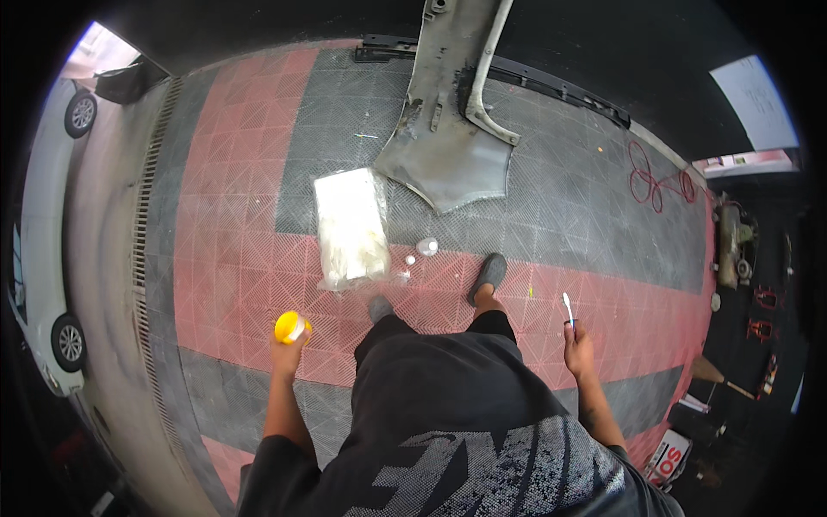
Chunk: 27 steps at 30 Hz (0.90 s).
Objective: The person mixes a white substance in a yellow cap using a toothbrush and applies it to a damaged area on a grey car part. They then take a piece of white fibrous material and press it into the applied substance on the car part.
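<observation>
At the lower left, my left hand is wrapped around a small yellow and white tub, held out away from my body. Out to the right, my right hand grips a thin brush-like tool with a white upper end and a bluish lower part; its exact kind is too small to tell. Ahead of my feet lies a clear plastic bag with white sheets or cloth in it. Beside the bag sit a small clear plastic cup and smaller pale pieces.
A large grey car body panel reaches toward me from the far wall. Red and grey tiles cover the floor. A red hose is coiled at the right, near a metal tank. A drain grate and white car are left.
</observation>
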{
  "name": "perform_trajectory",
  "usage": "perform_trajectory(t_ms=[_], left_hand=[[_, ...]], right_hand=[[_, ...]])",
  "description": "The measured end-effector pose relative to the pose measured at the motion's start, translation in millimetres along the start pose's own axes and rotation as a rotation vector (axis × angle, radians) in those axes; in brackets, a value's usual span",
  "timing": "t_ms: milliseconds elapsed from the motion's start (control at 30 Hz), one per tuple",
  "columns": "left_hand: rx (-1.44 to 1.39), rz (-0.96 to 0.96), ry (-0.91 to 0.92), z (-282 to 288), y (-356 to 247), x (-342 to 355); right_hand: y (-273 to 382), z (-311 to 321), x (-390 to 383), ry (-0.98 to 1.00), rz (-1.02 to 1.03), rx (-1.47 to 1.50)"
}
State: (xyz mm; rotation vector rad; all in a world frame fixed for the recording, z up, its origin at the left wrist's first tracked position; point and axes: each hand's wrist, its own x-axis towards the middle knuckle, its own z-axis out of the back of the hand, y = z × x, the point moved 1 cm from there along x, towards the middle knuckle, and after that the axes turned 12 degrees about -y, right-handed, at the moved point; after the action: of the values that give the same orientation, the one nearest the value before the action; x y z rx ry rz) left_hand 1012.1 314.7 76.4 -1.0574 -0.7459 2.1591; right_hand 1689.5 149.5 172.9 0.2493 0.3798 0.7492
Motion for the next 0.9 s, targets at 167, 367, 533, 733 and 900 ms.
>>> perform_trajectory(t_ms=[167,367,533,733,900], left_hand=[[0.064,0.106,-0.211,-30.4,12.9,-56.3],[0.248,0.134,-0.406,-141.0,-10.3,-95.9],[0.155,0.117,-0.087,-269.6,3.5,-43.9],[-0.028,-0.137,-0.096,-444.0,1.6,59.6],[0.244,-0.351,-0.113,-523.0,39.7,121.4]], right_hand=[[71.7,-27.7,151.0,0.275,0.085,0.103],[55.3,-189.3,340.2,0.403,0.357,-0.108],[-1.0,-336.3,450.1,0.366,0.498,-0.015],[61.8,-469.2,552.7,0.618,0.787,-0.211],[141.9,-616.8,613.5,0.569,1.088,-0.009]])
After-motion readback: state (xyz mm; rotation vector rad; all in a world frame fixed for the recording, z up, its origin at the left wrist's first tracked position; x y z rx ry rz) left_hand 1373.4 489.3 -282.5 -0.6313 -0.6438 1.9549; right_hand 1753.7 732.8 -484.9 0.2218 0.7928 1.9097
